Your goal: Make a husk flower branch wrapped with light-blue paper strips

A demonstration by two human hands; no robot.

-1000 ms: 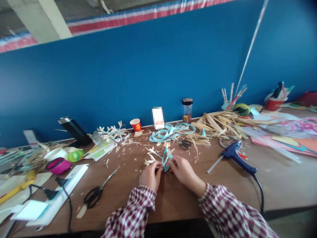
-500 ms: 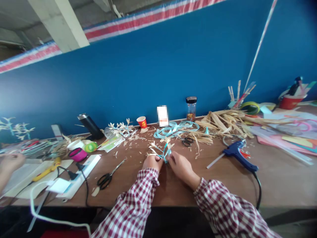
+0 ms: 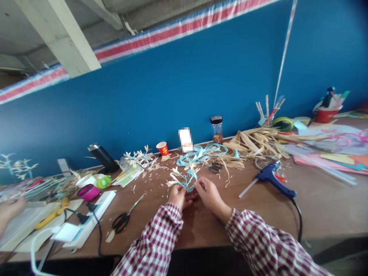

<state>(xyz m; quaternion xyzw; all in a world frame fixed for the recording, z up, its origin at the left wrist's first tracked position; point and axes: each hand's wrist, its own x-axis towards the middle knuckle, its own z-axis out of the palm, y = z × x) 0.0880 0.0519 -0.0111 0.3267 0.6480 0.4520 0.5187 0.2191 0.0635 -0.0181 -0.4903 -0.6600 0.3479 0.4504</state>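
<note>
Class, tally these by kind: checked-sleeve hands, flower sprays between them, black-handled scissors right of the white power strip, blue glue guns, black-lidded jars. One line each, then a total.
Checked-sleeve hands: 2 (left hand, right hand)
Flower spray: 1
Black-handled scissors: 2 (front pair, back pair)
Blue glue gun: 1
Black-lidded jar: 1
Total: 7

At the centre of the frame, the left hand (image 3: pixel 177 195) and right hand (image 3: pixel 211 194) partly cover the base of the blue-stemmed flower (image 3: pixel 188 178). The white object (image 3: pixel 185 138) behind is blurred into squares. What the jar (image 3: pixel 217 130) contains is too small to tell. Another person's arm (image 3: pixel 4 220) and 2 checked sleeves (image 3: pixel 156 237) are cut by the left and bottom edges.
</note>
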